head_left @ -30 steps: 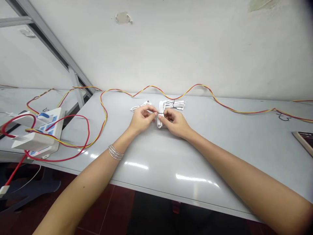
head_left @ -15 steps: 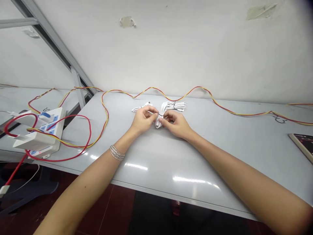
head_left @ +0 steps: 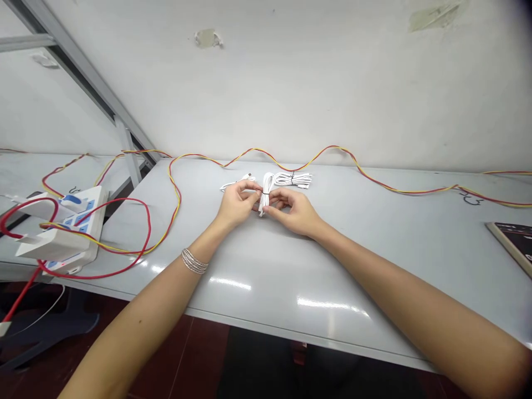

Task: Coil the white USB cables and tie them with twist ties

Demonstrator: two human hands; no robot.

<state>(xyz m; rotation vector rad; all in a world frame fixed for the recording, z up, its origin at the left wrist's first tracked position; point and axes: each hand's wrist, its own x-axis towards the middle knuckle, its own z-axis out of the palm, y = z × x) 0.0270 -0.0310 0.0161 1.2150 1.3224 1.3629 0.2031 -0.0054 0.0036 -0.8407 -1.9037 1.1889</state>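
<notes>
While white cable coil is just left of tied bundle, long axis crosswise to bundle's, right hand, nearer bundle, has fingers gripping coil; left hand pinches black tie between fingertips.

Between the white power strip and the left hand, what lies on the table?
In the head view, a loop of red cable and a twisted red-and-yellow wire lie between the power strip and the left hand.
</notes>
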